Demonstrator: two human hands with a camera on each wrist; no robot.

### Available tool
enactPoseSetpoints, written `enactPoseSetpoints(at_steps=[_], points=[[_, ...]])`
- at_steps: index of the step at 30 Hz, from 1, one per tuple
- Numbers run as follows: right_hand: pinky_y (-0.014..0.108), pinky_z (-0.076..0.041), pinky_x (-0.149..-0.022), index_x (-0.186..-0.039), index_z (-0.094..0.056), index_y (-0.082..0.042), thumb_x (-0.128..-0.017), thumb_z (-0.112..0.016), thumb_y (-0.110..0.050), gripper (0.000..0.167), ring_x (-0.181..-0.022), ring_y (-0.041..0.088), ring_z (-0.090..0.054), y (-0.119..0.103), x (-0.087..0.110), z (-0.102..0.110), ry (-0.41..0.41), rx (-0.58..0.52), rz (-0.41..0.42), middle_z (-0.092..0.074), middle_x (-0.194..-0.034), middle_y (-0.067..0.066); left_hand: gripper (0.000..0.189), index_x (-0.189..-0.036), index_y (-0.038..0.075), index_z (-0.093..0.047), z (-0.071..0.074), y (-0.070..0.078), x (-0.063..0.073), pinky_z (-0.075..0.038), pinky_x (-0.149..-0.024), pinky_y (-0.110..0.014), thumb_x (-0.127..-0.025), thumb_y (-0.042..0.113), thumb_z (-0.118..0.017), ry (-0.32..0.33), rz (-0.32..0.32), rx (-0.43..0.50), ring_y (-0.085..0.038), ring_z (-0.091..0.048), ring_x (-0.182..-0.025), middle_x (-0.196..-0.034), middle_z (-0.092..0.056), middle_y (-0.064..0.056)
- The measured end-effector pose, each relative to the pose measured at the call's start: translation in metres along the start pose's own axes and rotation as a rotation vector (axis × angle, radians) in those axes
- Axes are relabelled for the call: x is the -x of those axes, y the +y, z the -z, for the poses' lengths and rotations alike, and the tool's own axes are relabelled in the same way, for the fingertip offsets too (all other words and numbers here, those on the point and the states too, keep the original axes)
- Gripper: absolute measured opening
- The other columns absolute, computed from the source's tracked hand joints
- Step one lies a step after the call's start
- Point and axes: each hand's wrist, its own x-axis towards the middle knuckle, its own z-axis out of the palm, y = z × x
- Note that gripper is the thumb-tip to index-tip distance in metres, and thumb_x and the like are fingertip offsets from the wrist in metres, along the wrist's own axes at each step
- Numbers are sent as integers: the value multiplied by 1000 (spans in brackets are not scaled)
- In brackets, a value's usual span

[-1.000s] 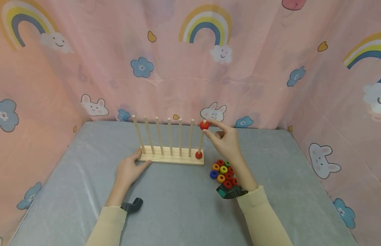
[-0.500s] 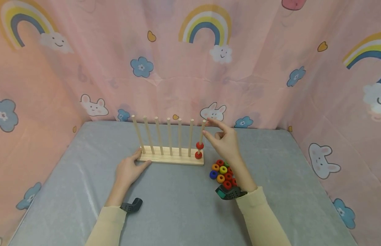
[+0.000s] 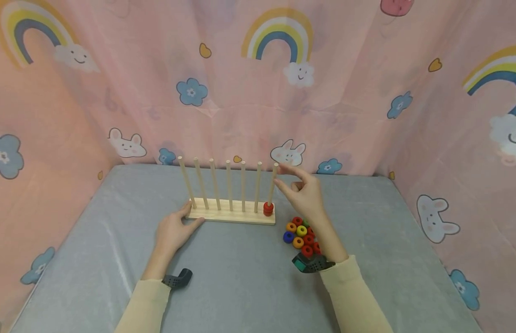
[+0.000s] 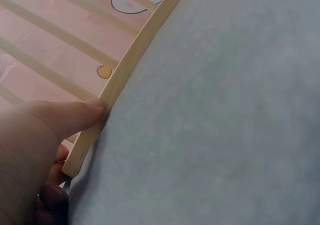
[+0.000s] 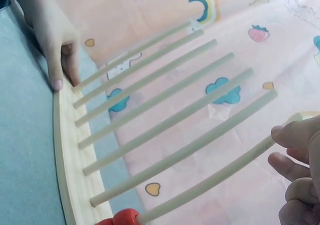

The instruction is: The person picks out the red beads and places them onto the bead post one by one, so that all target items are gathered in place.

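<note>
Left grip (image 3: 173, 230) clasps a wooden base (image 3: 237, 216); right grip (image 3: 305, 193), parted and empty, hovers at the rightmost peg (image 3: 271, 189), two red rings (image 3: 268, 209) at its foot.

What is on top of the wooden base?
Seven rods stand on the base, two red beads stacked around the rightmost rod. The left hand hides part of the base's left end from view.

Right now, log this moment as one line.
left hand grips wooden base | right hand near rightmost peg's top | two red beads stacked at its foot
</note>
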Motion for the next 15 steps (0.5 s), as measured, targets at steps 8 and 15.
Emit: enactPoseSetpoints(at_steps=[8,15], points=[[23,-23,-40,-131,-74,-7,-96,-79,-6,34,-38,6,-25,17,14,14,23,-33,-28,-76,-116,20,76,-154,6,-53,0,0,1,-53,-98,-60,-96,47,-78,4,1,2,-48,-58,-133,-155,-53,-14],[21,-23,-39,-131,-73,-3,-98,-77,-6,34,-38,1,-25,36,35,29,61,2,-129,-75,-120,25,76,-155,6,-52,2,1,1,-55,-94,-59,-96,48,-77,0,2,-3,-49,-60,-130,-156,-53,-13]])
